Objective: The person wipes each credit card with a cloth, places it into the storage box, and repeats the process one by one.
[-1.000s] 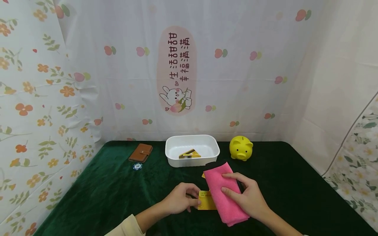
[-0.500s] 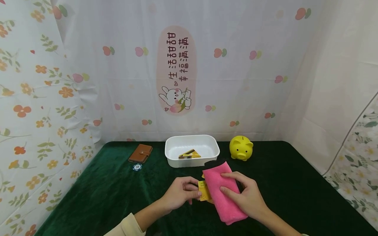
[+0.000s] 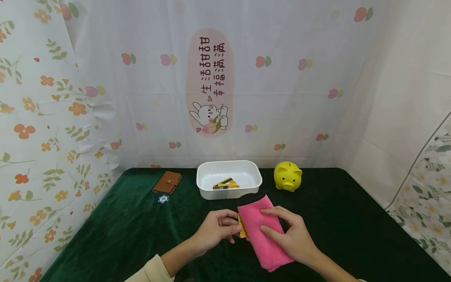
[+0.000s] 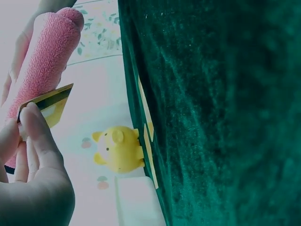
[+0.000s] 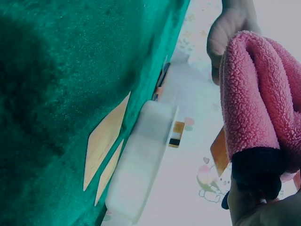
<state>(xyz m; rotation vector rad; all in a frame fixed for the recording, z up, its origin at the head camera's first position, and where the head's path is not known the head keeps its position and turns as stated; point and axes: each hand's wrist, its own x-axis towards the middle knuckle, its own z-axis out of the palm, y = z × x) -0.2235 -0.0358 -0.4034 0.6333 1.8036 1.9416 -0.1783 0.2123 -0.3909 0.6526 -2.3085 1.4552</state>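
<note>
The left hand (image 3: pixel 220 232) pinches a yellow card (image 3: pixel 242 228) between thumb and fingers, while the right hand (image 3: pixel 291 234) grips a folded pink cloth (image 3: pixel 264 237) with its thumb and fingers spread on the near face. From the head, only a narrow strip of the card shows between the left fingertips and the cloth, which covers the rest. The left wrist view reveals more: a dark stripe along the card, and its far end extending in front of the cloth. Whether the two touch, I cannot tell.

The right wrist view shows the cloth's thick folds and the black band (image 5: pixel 258 162) at its end, near the right fingers. It also shows two pale cards (image 5: pixel 107 141) lying on the green table cover (image 5: pixel 70 94) below the hands; in the left wrist view they are thin slivers, and from the head the pink cloth hides most of that spot.

Only the head view looks into the white tray (image 3: pixel 229 194) ahead of the hands, where striped cards (image 3: pixel 226 183) overlap. A yellow piggy bank (image 3: pixel 287 176) stands ahead of the right hand; a brown wallet (image 3: pixel 167 183) and a chip (image 3: pixel 163 199) lie ahead and left of the left hand.
</note>
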